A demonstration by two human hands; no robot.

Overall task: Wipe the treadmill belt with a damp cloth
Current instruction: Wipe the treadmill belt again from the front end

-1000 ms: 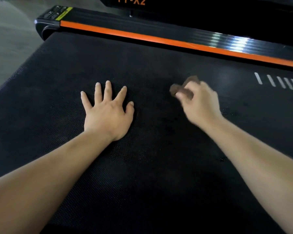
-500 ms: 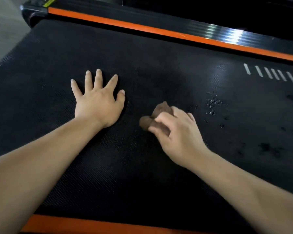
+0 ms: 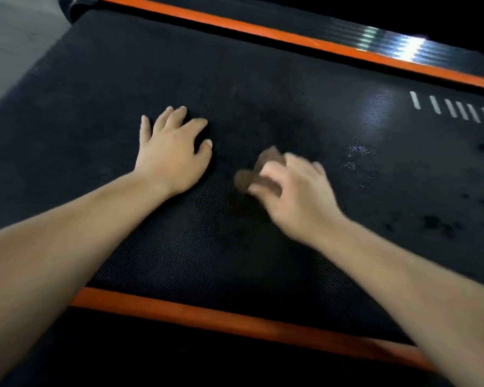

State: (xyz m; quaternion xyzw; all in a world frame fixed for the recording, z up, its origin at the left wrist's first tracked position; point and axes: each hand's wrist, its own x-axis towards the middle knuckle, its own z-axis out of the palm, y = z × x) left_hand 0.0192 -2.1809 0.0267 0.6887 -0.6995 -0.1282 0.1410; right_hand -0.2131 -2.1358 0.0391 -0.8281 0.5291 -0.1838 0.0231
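The black textured treadmill belt [image 3: 263, 79] fills most of the view. My left hand [image 3: 171, 152] rests flat on the belt with its fingers straight, left of centre. My right hand [image 3: 296, 191] is blurred with motion and grips a small bunched brown cloth [image 3: 259, 169] pressed on the belt. The cloth sticks out past the fingers on the left side of that hand. About a hand's width separates my two hands.
Orange side rails run along the far edge [image 3: 291, 40] and the near edge [image 3: 235, 319] of the belt. White stripe marks [image 3: 453, 107] are printed at the far right. Dark wet spots [image 3: 436, 222] dot the belt on the right. Grey floor [image 3: 11, 32] lies beyond the left end.
My right hand has swept the cloth from the far middle of the belt toward me and leftward. My left hand has stayed pressed on the belt. The view has tilted down, showing the near rail.
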